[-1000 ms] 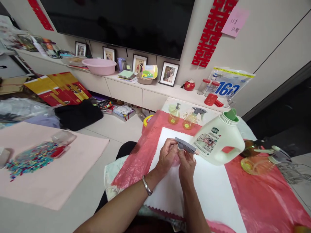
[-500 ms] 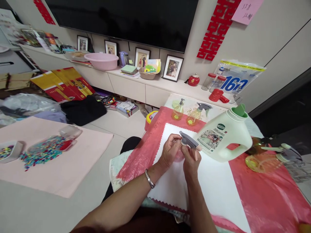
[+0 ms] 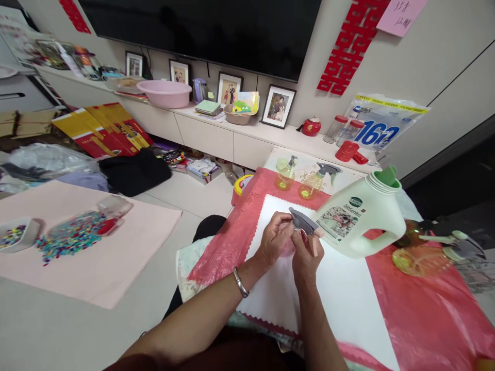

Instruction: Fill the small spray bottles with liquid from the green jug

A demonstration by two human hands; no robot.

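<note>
Over the white sheet (image 3: 344, 304), a small spray bottle (image 3: 303, 221) with a grey trigger head and a clear pinkish body is between my hands. My left hand (image 3: 274, 239), with a silver bangle at the wrist, is closed around the bottle near its neck. The fingers of my right hand (image 3: 307, 260) pinch just under the spray head. Much of the bottle's body is hidden by both hands. Close by on the right stands a pale green jug (image 3: 358, 216) with a handle and a green spout.
Two yellow spray bottles (image 3: 285, 178) stand at the table's far side, and another spray bottle (image 3: 421, 260) lies at the right. Red plastic (image 3: 433, 319) covers the table. On the left, a pink board (image 3: 127, 257) holds scattered colourful beads (image 3: 73, 237) and a white bowl (image 3: 23, 239).
The grey spray head has turned slightly in my fingers, which have shifted around the bottle's neck. The whole view has moved a little.
</note>
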